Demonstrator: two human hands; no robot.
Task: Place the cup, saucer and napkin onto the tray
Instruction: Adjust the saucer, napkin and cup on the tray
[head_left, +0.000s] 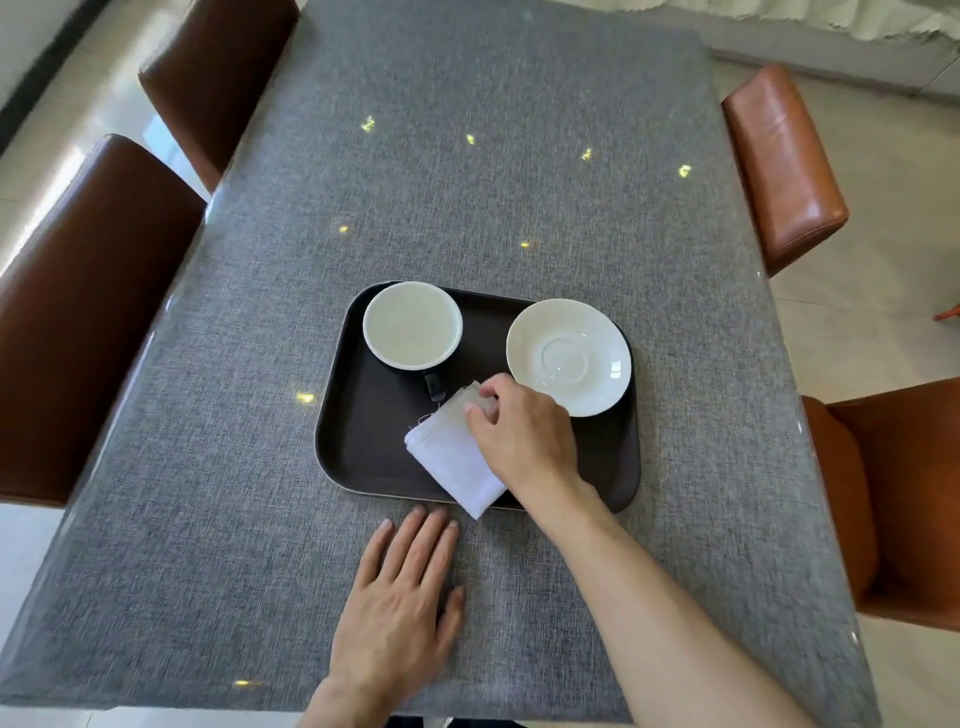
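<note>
- Fingertips of the right hand (522, 439) are pinching the far corner of the folded white napkin (453, 457), the hand curling closed on the cloth over the dark tray (343, 431).
- Lying flat on the table (208, 493) at the tray's 6 o'clock side, the left hand (400, 618) is spreading open and gripping nothing, its fingertips (434, 517) just short of the tray's near rim.
- Napkin is resting mostly inside the tray, but its near corner is hanging over the rim at 6 o'clock, out above the table.
- To finish this step well, I judge the hand should be drawing the cloth toward 12 o'clock until that corner is clearing the rim, then flattening it before letting go.
- Cup (412, 325) is standing upright at the tray's 10 o'clock corner, with its dark handle pointing toward the napkin and ending just beside the pinched corner; a wide push could be nudging it.
- Saucer (569, 357) is sitting at 2 o'clock, its edge reaching the tray's right rim and lying just beside the knuckles.
- Open room is lying in the tray's 7 o'clock quarter and in the strip between cup and saucer.
- Beyond the tray, bare table is stretching toward 12 o'clock, with brown chairs (98, 312) at 9 and 3 o'clock well apart from the work.
</note>
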